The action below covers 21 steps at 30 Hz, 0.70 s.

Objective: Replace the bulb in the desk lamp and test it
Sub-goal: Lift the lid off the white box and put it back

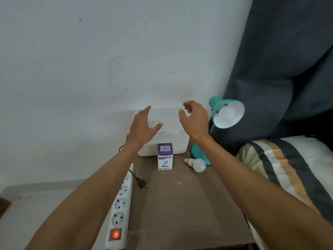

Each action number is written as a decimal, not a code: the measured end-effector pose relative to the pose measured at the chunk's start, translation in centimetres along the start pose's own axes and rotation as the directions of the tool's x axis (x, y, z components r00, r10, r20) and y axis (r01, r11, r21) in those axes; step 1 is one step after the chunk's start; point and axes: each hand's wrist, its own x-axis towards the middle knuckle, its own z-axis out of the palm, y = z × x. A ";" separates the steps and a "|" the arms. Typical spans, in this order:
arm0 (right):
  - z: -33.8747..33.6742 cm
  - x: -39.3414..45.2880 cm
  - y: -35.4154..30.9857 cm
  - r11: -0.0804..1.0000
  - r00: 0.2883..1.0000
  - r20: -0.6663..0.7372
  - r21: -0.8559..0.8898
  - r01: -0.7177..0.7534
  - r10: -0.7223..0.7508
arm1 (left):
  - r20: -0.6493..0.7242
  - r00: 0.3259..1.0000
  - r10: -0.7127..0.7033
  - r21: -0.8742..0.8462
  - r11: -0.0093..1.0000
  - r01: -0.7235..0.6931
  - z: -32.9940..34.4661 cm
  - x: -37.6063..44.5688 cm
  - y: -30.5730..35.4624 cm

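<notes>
A teal desk lamp [215, 103] stands at the table's back right, its shade tilted toward me with a white bulb [226, 113] screwed in. Its teal base [197, 152] is partly hidden by my right forearm. A loose white bulb [197, 164] lies on the table beside the base. A purple and white bulb box [165, 156] stands upright in the middle. My left hand [143, 127] and my right hand [195, 118] hover above the table, both empty with fingers spread, the right one just left of the shade. The lamp's black plug [142, 184] lies unplugged on the table.
A white power strip [121, 201] with a lit red switch [115, 234] runs along the brown table's [180, 204] left edge. A white foam box [169, 123] sits against the wall behind the hands. A bed with a striped cover [281, 168] and dark blanket lie to the right.
</notes>
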 end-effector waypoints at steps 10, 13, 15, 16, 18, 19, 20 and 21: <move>4.7 0.1 5.3 0.972 0.948 0.217 -0.035 -0.231 0.234 | 0.021 0.961 -0.276 -0.232 0.934 0.273 -0.8 0.4 -5.7; 5.2 0.5 6.2 0.963 0.923 0.278 -0.039 -0.265 0.266 | 0.083 0.955 -0.284 -0.256 0.920 0.296 0.0 0.9 -5.8; 5.5 0.7 6.6 0.955 0.902 0.320 -0.043 -0.292 0.290 | 0.089 0.954 -0.286 -0.254 0.920 0.299 0.2 0.9 -5.8; 5.6 0.6 6.5 0.953 0.892 0.340 -0.047 -0.300 0.297 | 0.083 0.955 -0.286 -0.253 0.920 0.298 0.2 0.9 -5.8; 5.9 0.7 6.5 0.948 0.882 0.353 -0.059 -0.312 0.312 | 0.072 0.956 -0.283 -0.253 0.922 0.292 0.3 0.9 -5.8; 6.0 0.7 6.6 0.947 0.882 0.348 -0.064 -0.316 0.317 | 0.068 0.957 -0.282 -0.256 0.922 0.290 0.4 0.9 -5.8; 6.2 0.8 6.9 0.948 0.884 0.345 -0.063 -0.313 0.315 | 0.067 0.958 -0.280 -0.262 0.921 0.288 0.3 0.9 -5.7; 6.2 0.9 6.9 0.948 0.885 0.344 -0.063 -0.311 0.313 | 0.066 0.960 -0.271 -0.269 0.922 0.279 0.3 0.8 -5.6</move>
